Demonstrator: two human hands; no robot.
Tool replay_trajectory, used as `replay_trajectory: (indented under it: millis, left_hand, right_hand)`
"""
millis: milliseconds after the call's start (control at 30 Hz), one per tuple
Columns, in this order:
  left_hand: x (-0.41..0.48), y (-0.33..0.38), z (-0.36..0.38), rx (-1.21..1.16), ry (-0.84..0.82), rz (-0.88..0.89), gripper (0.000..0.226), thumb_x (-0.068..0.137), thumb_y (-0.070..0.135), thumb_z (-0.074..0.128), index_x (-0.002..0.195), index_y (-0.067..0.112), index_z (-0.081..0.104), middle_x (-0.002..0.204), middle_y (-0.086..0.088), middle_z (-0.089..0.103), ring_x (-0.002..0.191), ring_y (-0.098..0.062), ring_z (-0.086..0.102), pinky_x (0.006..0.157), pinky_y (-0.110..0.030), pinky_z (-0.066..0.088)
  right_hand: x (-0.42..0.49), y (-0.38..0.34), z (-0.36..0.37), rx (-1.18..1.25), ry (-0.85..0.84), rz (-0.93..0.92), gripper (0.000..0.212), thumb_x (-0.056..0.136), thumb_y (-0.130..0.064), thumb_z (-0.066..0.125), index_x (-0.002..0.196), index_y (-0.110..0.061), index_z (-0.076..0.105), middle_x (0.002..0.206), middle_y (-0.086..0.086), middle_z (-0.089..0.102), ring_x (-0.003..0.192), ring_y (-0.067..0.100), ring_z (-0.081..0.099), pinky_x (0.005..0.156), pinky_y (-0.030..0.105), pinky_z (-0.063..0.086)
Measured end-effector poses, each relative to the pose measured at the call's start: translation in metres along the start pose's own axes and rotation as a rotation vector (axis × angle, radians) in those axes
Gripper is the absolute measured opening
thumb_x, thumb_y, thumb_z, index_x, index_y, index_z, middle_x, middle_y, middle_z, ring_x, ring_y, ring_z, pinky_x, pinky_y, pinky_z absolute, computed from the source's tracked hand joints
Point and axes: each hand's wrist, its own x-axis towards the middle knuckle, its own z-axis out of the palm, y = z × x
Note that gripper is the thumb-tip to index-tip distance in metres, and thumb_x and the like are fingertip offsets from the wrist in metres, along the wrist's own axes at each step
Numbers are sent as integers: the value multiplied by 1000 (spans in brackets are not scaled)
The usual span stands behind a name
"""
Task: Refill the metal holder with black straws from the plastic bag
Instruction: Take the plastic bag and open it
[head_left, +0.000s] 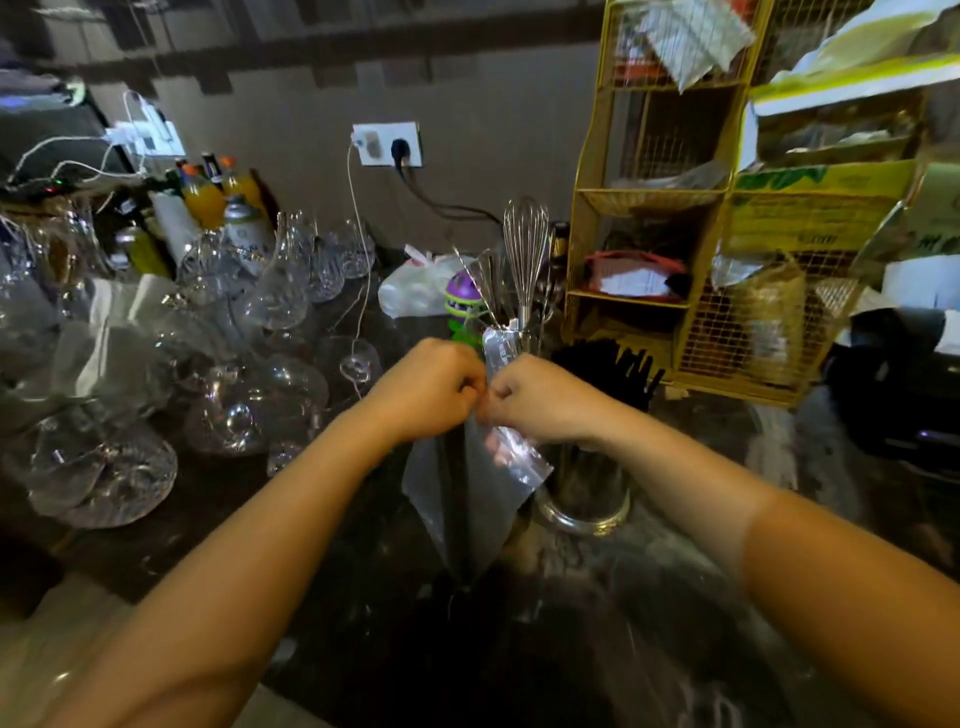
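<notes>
Left hand (426, 387) and right hand (540, 397): our fingers pinch the top of the clear plastic bag (462, 499) of black straws, fists touching | bag hangs above the dark worktop (218, 499) | shiny round metal holder (584, 491) just right of it, under our right wrist

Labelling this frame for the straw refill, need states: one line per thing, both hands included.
left hand: closed, pinching the bag top
right hand: closed, pinching the bag top
plastic bag: held up above the counter, hanging down, whether open cannot be told
black straws: inside the bag, upright
metal holder: upright on the counter, contents hidden by the right forearm
whisk: upright among utensils behind the hands
</notes>
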Motion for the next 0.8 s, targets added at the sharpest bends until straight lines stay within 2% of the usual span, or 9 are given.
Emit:
replay_trajectory:
  millis: [100,233,300,367,433,533,600,667,800]
  left_hand:
    - [-8,-6,17,-34,-43,7,30,61,11,38,67,-2,65,80,-21,66,76,-30,61,70,-26,38]
    - [-18,-10,34,-87,-35,-24,28,65,11,38,68,1,64,83,-19,64,82,-32,59,80,-40,48]
    - [-22,-11,41,-101,24,-67,30,72,11,40,83,2,66,101,-19,63,99,-31,56,90,-32,43]
    - [-28,-9,46,-176,114,-115,31,81,8,47,110,7,59,126,-14,51,119,-26,46,98,-26,32]
    - [-35,-9,48,-248,194,-188,41,80,8,55,121,13,49,135,-8,40,124,-18,38,101,-25,29]
    - [-46,-8,50,-294,319,-305,23,79,12,60,101,10,57,108,-11,54,95,-17,51,81,-27,40]
    - [-50,-7,50,-417,229,-407,12,82,17,56,83,5,58,85,-22,61,77,-32,56,70,-41,46]
    - [-51,-6,53,-556,57,-460,21,85,23,52,76,4,59,78,-25,62,73,-34,58,69,-42,48]
    - [-49,-3,58,-709,-22,-490,31,86,30,47,69,7,59,60,-1,56,48,0,51,53,-10,42]
  right_hand:
    - [-9,8,13,176,-111,73,27,85,-5,46,60,-5,57,51,5,64,36,4,51,32,10,33]
    - [-12,16,25,194,-107,123,30,87,-12,50,57,-14,48,48,-4,49,45,7,46,32,11,39]
    - [-11,19,30,251,-104,130,28,88,-13,49,61,-14,47,58,2,48,49,10,48,37,14,43]
    - [-11,22,32,359,-125,144,27,90,-12,47,63,-14,48,60,4,53,47,10,54,40,15,45]
    - [-12,25,32,512,-155,168,27,92,-11,44,66,-13,49,58,4,59,43,7,59,39,15,47]
    - [-13,30,28,646,-202,196,23,92,-8,45,71,-10,53,59,4,63,46,7,64,44,16,51]
    - [-14,32,28,671,-224,206,21,90,-7,48,70,-10,54,64,7,64,48,7,64,46,17,53]
    - [-13,34,28,668,-230,210,22,89,-7,50,67,-10,55,65,7,62,48,7,63,49,17,54]
    - [-12,36,33,599,-217,170,27,88,-7,49,62,-14,54,47,-4,61,44,4,60,50,16,51]
